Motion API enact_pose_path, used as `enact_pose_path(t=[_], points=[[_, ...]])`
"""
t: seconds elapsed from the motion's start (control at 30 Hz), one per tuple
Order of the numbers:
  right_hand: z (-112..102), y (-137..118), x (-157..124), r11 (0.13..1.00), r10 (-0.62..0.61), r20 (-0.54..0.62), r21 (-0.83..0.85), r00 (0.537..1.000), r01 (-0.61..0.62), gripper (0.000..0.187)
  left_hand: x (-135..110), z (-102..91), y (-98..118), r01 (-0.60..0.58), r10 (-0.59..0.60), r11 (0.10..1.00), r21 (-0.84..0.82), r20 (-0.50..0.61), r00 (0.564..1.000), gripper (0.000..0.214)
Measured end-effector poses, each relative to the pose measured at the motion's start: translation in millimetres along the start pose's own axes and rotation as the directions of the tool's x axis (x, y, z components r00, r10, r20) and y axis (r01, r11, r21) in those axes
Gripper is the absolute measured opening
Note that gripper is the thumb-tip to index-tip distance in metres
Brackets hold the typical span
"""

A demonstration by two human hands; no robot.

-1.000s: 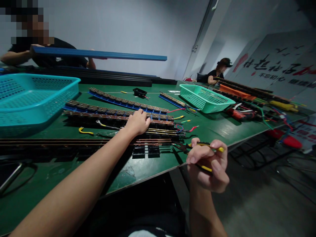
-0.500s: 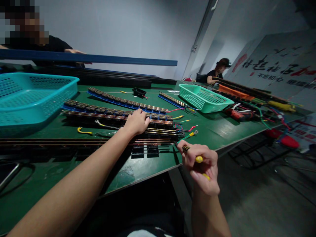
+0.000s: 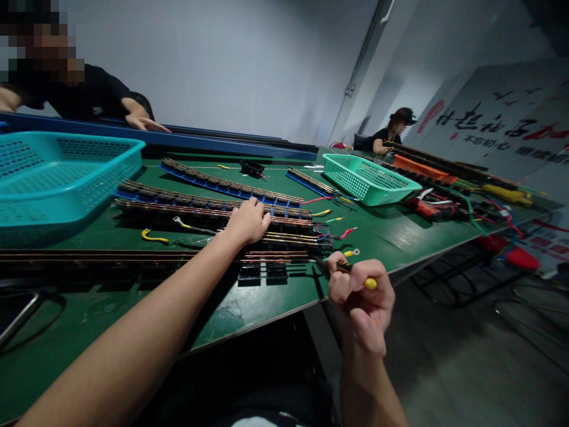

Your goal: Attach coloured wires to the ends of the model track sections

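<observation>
My left hand (image 3: 247,222) rests fingers-down on a bundle of long brass-coloured rail strips (image 3: 284,237) lying on the green table (image 3: 391,237), its fingers curled over them. My right hand (image 3: 362,299) is closed round yellow-handled pliers (image 3: 351,271) at the table's near edge. The pliers' dark jaws point left at the right end of the nearest rail strip (image 3: 133,256). Short wires with ring terminals (image 3: 347,231) lie just beyond.
A teal basket (image 3: 57,178) stands at the left and a green basket (image 3: 368,178) at the right. More rail strips on blue carriers (image 3: 222,181) lie behind. A person across the table lays down a long blue bar (image 3: 200,142). Another person sits far right. Tools and cables (image 3: 444,204) crowd the right side.
My right hand has turned the pliers and brought them up to the end of the nearest strip. The person opposite has lowered the blue bar onto the table. My left hand stayed put.
</observation>
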State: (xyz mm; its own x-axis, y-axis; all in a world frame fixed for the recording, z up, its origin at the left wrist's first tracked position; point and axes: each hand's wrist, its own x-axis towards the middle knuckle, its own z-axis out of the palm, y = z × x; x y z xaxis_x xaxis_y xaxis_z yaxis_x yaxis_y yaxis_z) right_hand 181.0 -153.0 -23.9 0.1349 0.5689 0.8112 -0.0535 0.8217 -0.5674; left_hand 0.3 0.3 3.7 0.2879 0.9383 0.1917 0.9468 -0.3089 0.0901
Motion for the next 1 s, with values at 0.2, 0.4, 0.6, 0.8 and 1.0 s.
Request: enact_pose_path(t=[0.2,0.4,0.6,0.8,1.0], points=[[9,-19,7,0.975,-0.151,-0.029,-0.169,0.988,0.144,0.052,0,0.7,-1,-0.003,0.003,1.000,-0.010,-0.007,1.000,0.039],[14,-35,44,0.892,-0.366,-0.049,-0.304,0.929,0.335,0.035,-1,-0.2,0,0.002,-0.002,1.000,-0.008,-0.013,1.000,0.039],[8,19,124,0.958,-0.286,-0.116,-0.004,0.951,0.288,0.032,-2,-0.7,0,0.000,0.001,1.000,0.001,-0.016,1.000,0.040],[3,91,162,0.996,-0.066,-0.060,-0.056,0.996,0.063,0.037,-2,0.4,0,-0.002,0.002,1.000,0.003,-0.020,1.000,0.041],[-1,122,160,0.996,0.015,-0.018,-0.085,1.000,-0.017,0.047,-1,0.9,-1,-0.005,0.005,1.000,-0.016,-0.024,1.000,0.040]])
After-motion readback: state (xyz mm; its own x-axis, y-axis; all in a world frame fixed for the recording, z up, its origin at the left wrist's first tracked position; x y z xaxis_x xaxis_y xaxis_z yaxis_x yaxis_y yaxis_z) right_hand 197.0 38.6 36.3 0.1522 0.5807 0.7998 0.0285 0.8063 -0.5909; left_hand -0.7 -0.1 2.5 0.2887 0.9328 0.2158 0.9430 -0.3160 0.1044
